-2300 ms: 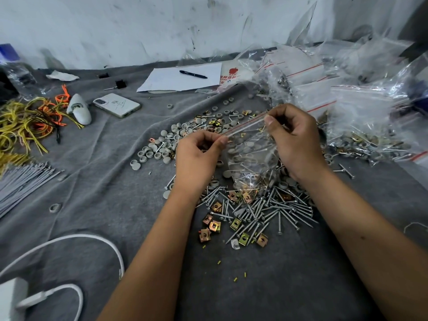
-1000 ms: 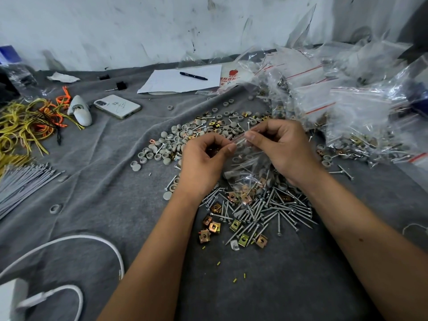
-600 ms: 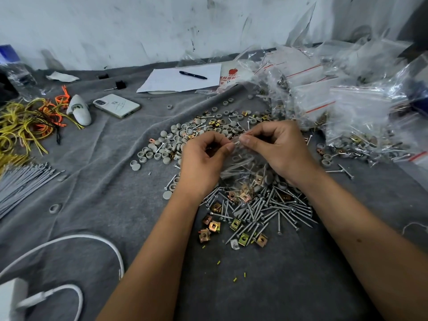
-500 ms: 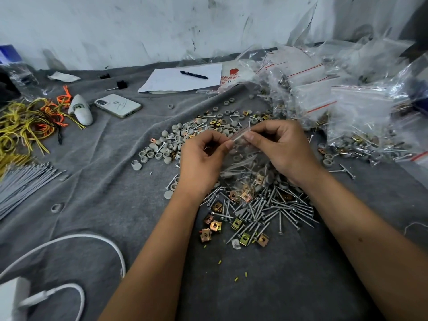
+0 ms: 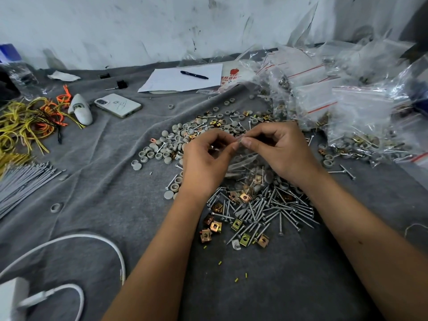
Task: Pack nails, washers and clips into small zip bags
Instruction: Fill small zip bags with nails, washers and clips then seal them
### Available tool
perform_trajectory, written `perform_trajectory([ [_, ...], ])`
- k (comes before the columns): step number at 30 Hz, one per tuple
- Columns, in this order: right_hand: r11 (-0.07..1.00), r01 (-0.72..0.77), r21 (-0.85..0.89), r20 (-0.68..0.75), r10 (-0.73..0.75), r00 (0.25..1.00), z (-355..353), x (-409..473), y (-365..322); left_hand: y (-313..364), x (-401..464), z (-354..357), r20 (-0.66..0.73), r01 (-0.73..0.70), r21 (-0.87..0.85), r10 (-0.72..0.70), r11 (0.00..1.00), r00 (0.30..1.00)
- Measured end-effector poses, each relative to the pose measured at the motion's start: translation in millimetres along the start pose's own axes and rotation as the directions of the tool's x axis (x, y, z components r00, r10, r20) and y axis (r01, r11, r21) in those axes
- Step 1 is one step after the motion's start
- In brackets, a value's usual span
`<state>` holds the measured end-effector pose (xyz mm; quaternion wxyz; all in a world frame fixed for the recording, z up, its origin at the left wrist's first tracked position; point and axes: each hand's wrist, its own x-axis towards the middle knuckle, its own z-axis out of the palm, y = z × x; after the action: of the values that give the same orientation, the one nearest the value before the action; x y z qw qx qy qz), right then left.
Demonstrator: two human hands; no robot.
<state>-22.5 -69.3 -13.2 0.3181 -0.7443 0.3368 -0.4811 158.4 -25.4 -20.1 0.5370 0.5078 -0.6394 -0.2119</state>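
Note:
A small clear zip bag [image 5: 245, 166] with nails, grey washers and brass clips inside hangs between my hands. My left hand [image 5: 205, 162] pinches the left end of its top strip. Close beside it, my right hand [image 5: 281, 150] pinches the strip with thumb and forefinger. Under the bag lies a heap of loose nails [image 5: 273, 210] mixed with brass clips [image 5: 215, 227]. Grey washers [image 5: 176, 140] are spread behind and to the left of my hands.
Filled zip bags [image 5: 342, 105] pile up at the right. A phone [image 5: 118, 105], white paper [image 5: 183, 78] with a pen [image 5: 194, 75], yellow and orange ties [image 5: 25, 123], grey cable ties [image 5: 20, 184] and a white cable [image 5: 76, 242] lie on the grey cloth [image 5: 104, 193].
The bag came down from a raised position to just above the nail heap. My right hand slid left along the top strip until it nearly met my left hand.

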Motion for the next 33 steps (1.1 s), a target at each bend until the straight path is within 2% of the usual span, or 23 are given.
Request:
perform_trajectory([
  [3, 0.997, 0.025, -0.067, 0.043, -0.022, 0.999, 2.8, -1.0, -0.6, -2.0, 1.1, 0.2, 0.010, -0.025, 0.040, 0.025, 0.999, 1.000],
  [8, 0.994, 0.038, -0.106, 0.036, -0.035, 0.999, 3.0, -1.6, -1.1, -3.8, 0.4, 3.4, 0.039, -0.083, 0.144, 0.078, 0.986, 0.996],
  [13, 0.985, 0.078, -0.154, 0.031, -0.074, 0.997, 1.8, -1.9, -4.1, -4.5, -0.1, 2.4, 0.046, -0.154, 0.169, 0.148, 0.974, 0.988],
  [16, 0.975, 0.055, -0.216, 0.055, -0.044, 0.998, -1.4, -0.7, -3.3, -4.5, -0.8, 2.1, 0.100, -0.267, 0.270, 0.249, 0.925, 0.963],
  [18, 0.968, 0.046, -0.247, 0.071, -0.029, 0.997, 0.4, -0.8, -3.3, -5.4, 0.0, 1.4, 0.102, -0.295, 0.329, 0.276, 0.897, 0.956],
  [22, 0.963, 0.048, -0.264, 0.036, -0.040, 0.999, 3.4, -1.0, -4.6, -4.1, 0.1, 1.4, 0.035, -0.288, 0.306, 0.292, 0.907, 0.956],
  [26, 0.930, 0.131, -0.342, 0.142, -0.086, 0.986, 1.2, 0.0, -5.5, 2.0, -1.4, 0.2, -0.046, -0.215, 0.182, 0.227, 0.959, 0.973],
  [28, 0.925, 0.161, -0.345, 0.169, -0.107, 0.980, 2.1, -0.8, -5.6, 4.5, -2.7, 0.8, -0.048, -0.222, 0.205, 0.236, 0.953, 0.970],
  [33, 0.959, 0.076, -0.274, 0.174, -0.029, 0.984, 3.0, -2.2, -3.9, 4.9, -2.2, -3.5, -0.196, -0.134, 0.214, 0.177, 0.968, 0.965],
])
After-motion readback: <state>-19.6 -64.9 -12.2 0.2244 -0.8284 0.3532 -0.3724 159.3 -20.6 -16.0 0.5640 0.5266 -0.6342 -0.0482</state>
